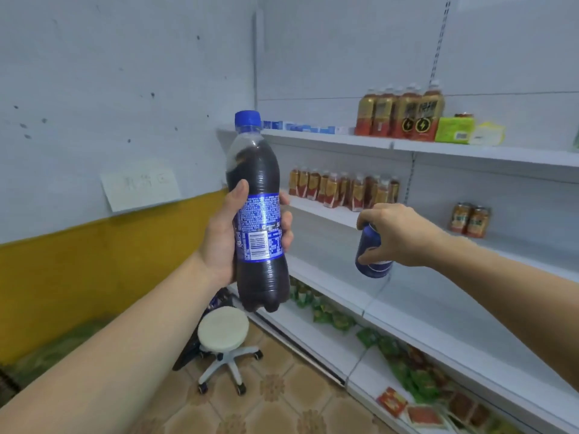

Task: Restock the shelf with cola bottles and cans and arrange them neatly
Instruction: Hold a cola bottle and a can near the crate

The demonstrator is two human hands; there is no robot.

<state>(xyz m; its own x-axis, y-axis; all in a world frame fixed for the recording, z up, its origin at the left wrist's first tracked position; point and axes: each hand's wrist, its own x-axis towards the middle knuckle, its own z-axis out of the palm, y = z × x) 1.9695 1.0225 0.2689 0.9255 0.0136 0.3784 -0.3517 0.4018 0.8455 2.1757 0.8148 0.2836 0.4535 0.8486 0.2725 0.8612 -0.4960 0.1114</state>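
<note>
The white metal shelving unit (438, 311) runs along the right, its tiers holding amber drink bottles, orange cans and green snack packets. In front of it, the left hand (230, 233) wraps thumb and fingers around the blue label of an upright plastic cola bottle with a blue cap (258, 214), held in the air. The right hand (398, 233) grips a dark blue cola can (371, 253) from above, tilted, just above a bare shelf tier. A white round stool on castors (223, 330) stands on the tiled floor below.
</note>
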